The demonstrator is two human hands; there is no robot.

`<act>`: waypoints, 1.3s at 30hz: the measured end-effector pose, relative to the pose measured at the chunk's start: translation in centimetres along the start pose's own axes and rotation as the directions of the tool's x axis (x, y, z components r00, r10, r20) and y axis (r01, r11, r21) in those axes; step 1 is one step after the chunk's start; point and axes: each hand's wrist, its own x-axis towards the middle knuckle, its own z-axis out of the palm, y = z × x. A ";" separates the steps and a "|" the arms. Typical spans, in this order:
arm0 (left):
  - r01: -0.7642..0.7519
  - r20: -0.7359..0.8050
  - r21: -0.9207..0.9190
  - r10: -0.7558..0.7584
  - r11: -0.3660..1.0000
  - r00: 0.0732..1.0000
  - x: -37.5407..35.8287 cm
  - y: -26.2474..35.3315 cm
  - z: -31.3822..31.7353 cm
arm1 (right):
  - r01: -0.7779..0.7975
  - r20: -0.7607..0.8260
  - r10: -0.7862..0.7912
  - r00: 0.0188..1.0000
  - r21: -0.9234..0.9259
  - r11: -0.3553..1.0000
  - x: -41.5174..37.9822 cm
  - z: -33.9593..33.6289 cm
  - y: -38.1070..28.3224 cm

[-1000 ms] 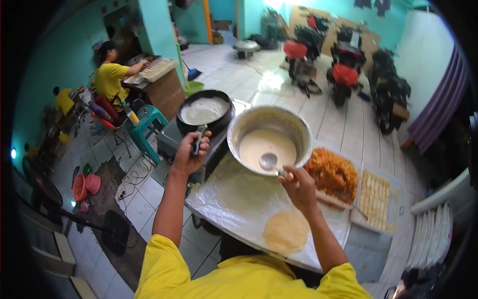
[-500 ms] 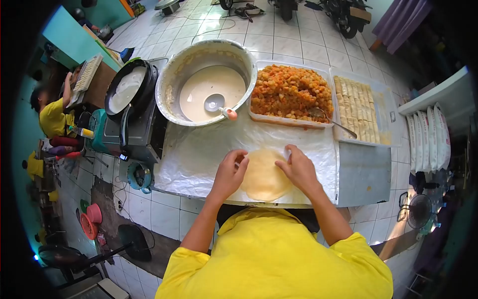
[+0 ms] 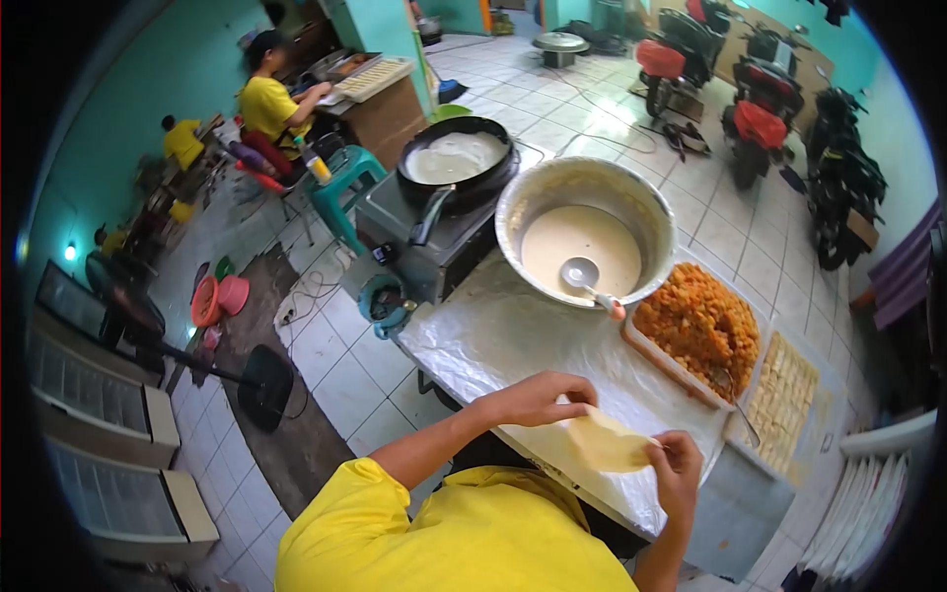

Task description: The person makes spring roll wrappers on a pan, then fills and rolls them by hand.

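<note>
A thin, pale, round crepe wrapper (image 3: 604, 444) is stretched between my hands over the near edge of the table. My left hand (image 3: 554, 399) pinches its left side between thumb and fingers. At the opposite side, my right hand (image 3: 678, 472) grips the edge the same way. Beneath them a shiny plastic sheet (image 3: 473, 331) covers the tabletop. Beyond my hands stands a large metal pot (image 3: 513, 222) of pale batter, with a ladle (image 3: 580, 273) resting in it. Orange diced filling (image 3: 698, 326) is heaped in a plastic container to the right.
Rolled pieces (image 3: 782, 395) lie in rows in a tray at far right. A frying pan (image 3: 454, 163) with white batter sits on a stove (image 3: 400, 257) at left. A person in a yellow shirt (image 3: 268, 107) works at another table. Parked motorbikes (image 3: 764, 109) stand behind.
The wrapper lay flat on the sheet between my hands; now both hands hold it up by its edges. My view has swung to the left, showing more of the room.
</note>
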 end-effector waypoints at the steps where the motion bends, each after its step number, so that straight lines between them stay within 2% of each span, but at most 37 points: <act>1: -0.115 -0.039 0.034 0.116 0.993 0.992 0.4 1.0 0.1 | 0.032 -0.018 -0.032 0.999 0.004 0.999 -0.3 -0.9 -0.6; 2: -0.111 -0.051 0.035 0.113 0.993 0.992 1.0 2.1 0.1 | 0.061 -0.042 -0.061 0.997 0.007 0.998 -0.7 -1.7 -1.6; 3: -0.170 -0.058 0.015 0.171 0.985 0.984 1.7 3.3 0.1 | 0.062 -0.032 -0.062 0.998 0.005 0.998 -0.8 -2.5 -2.5; 5: -0.232 -0.063 -0.012 0.231 0.973 0.971 2.4 5.3 0.4 | 0.130 -0.106 -0.141 0.984 -0.106 0.986 -1.0 -4.0 -3.6; 6: -0.333 -0.092 0.066 0.338 0.941 0.937 2.7 6.1 0.5 | 0.128 -0.112 -0.140 0.984 -0.112 0.985 -0.8 -4.5 -3.6; 7: -0.425 -0.106 0.141 0.441 0.894 0.891 2.8 6.8 0.9 | 0.200 -0.115 -0.218 0.969 -0.151 0.968 -0.4 -5.0 -3.5; 8: -0.429 -0.091 0.123 0.441 0.895 0.893 2.6 7.3 1.5 | 0.261 -0.120 -0.287 0.950 -0.193 0.946 -0.2 -5.5 -3.2; 9: -0.412 -0.095 0.251 0.446 0.876 0.890 2.2 7.7 2.3 | 0.232 -0.110 -0.251 0.962 -0.159 0.959 0.1 -6.1 -2.6; 10: -0.398 -0.086 0.365 0.455 0.842 0.886 1.7 7.7 3.4 | 0.248 -0.050 -0.275 0.960 -0.304 0.920 0.4 -6.5 -1.8; 11: -0.337 -0.084 0.402 0.401 0.851 0.912 0.9 7.4 4.9 | 0.247 0.004 -0.274 0.962 -0.447 0.860 0.5 -7.0 -1.3; 12: -0.373 -0.030 0.356 0.409 0.857 0.912 0.0 6.6 6.3 | 0.211 0.018 -0.239 0.971 -0.539 0.815 0.5 -6.6 -1.4; 14: -0.199 0.128 0.427 0.159 0.882 0.979 -1.7 4.7 8.9 | 0.164 0.043 -0.176 0.983 -0.620 0.767 -0.1 -7.0 0.4; 15: -0.247 0.188 0.401 0.185 0.882 0.965 -2.5 4.3 9.5 | 0.214 0.091 -0.209 0.974 -0.684 0.698 -0.6 -7.8 1.9; 18: -0.241 0.262 0.295 0.164 0.925 0.951 -4.5 3.9 10.2 | 0.113 -0.024 -0.170 0.985 -0.655 0.747 -1.6 -7.6 -0.7; 19: -0.187 0.251 0.248 0.124 0.951 0.960 -4.8 4.1 10.1 | 0.160 -0.040 -0.248 0.968 -0.662 0.732 -1.4 -7.9 -1.5; 20: -0.132 0.235 0.205 0.083 0.970 0.969 -4.8 4.3 9.8 | 0.154 -0.056 -0.253 0.966 -0.662 0.734 -0.7 -8.0 -2.1; 21: -0.140 0.246 0.208 0.087 0.968 0.965 -4.4 4.0 9.9 | 0.199 -0.092 -0.412 0.906 -0.767 0.610 0.0 -8.2 -2.8; 22: -0.220 0.162 0.259 0.182 0.940 0.970 -3.9 3.3 10.2 | 0.212 -0.100 -0.558 0.824 -0.858 0.468 0.8 -8.4 -3.5; 23: -0.289 0.081 0.312 0.278 0.905 0.957 -3.4 2.6 10.5 | 0.202 -0.110 -0.553 0.826 -0.858 0.472 1.8 -8.5 -4.5; 24: -0.287 0.092 0.305 0.272 0.908 0.958 -2.8 1.9 10.5 | 0.131 -0.074 -0.618 0.783 -0.951 0.279 3.0 -8.4 -5.5; 25: -0.263 -0.024 0.390 0.296 0.882 0.955 -2.1 1.2 10.5 | 0.042 -0.022 -0.664 0.747 -0.996 0.080 3.4 -8.1 -5.7; 26: -0.230 -0.138 0.471 0.328 0.852 0.935 -1.6 0.4 10.5 | 0.032 -0.033 -0.653 0.756 -0.996 0.087 3.3 -7.9 -5.4; 27: -0.233 -0.130 0.469 0.328 0.852 0.936 -1.2 -0.6 10.2 | 0.096 -0.007 -0.639 0.769 -0.987 0.126 3.6 -7.7 -5.2; 29: 0.029 -0.387 0.549 0.223 0.835 0.895 -0.2 -2.3 9.2 | 0.216 0.056 -0.620 0.782 -0.959 0.185 3.7 -6.5 -4.3; 30: 0.036 -0.392 0.546 0.217 0.837 0.894 0.0 -2.6 8.9 | 0.293 0.110 -0.523 0.846 -0.914 0.281 3.2 -5.5 -3.8; 32: 0.174 -0.478 0.569 0.151 0.803 0.865 0.3 -3.3 8.6 | 0.369 0.172 -0.437 0.883 -0.829 0.419 3.4 -3.4 -0.1; 35: 0.208 -0.517 0.552 0.136 0.808 0.845 1.7 -4.2 8.6 | 0.458 0.268 -0.458 0.848 -0.806 0.376 6.2 0.1 3.1; 37: 0.210 -0.520 0.543 0.129 0.813 0.844 1.9 -3.9 8.3 | 0.575 0.397 -0.488 0.778 -0.763 0.296 8.5 2.1 3.8; 38: 0.210 -0.514 0.558 0.135 0.803 0.847 1.8 -3.8 8.2 | 0.575 0.387 -0.501 0.775 -0.759 0.304 9.3 2.3 3.9; 39: 0.216 -0.507 0.538 0.108 0.815 0.855 1.7 -3.7 8.1 | 0.570 0.449 -0.392 0.803 -0.771 0.283 10.0 2.3 3.8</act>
